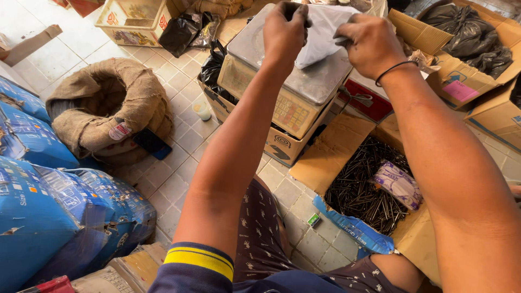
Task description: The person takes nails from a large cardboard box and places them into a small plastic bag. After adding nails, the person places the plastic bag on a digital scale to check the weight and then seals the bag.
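Both my hands hold a white plastic bag (321,33) over the steel pan of a weighing scale (293,81). My left hand (285,30) grips the bag's left edge and my right hand (368,43), with a black band on the wrist, grips its right edge. The bag's lower part rests on the pan. The scale stands on a cardboard box (282,142). Below my right arm an open cardboard box of dark nails (361,187) holds a small purple-and-white packet (399,184).
A rolled-down burlap sack (108,106) with a dark phone (153,144) beside it sits on the tiled floor at left. Blue sacks (38,190) are stacked at lower left. Cardboard boxes with black plastic bags (469,40) stand at upper right. A small white cup (202,111) is near the scale.
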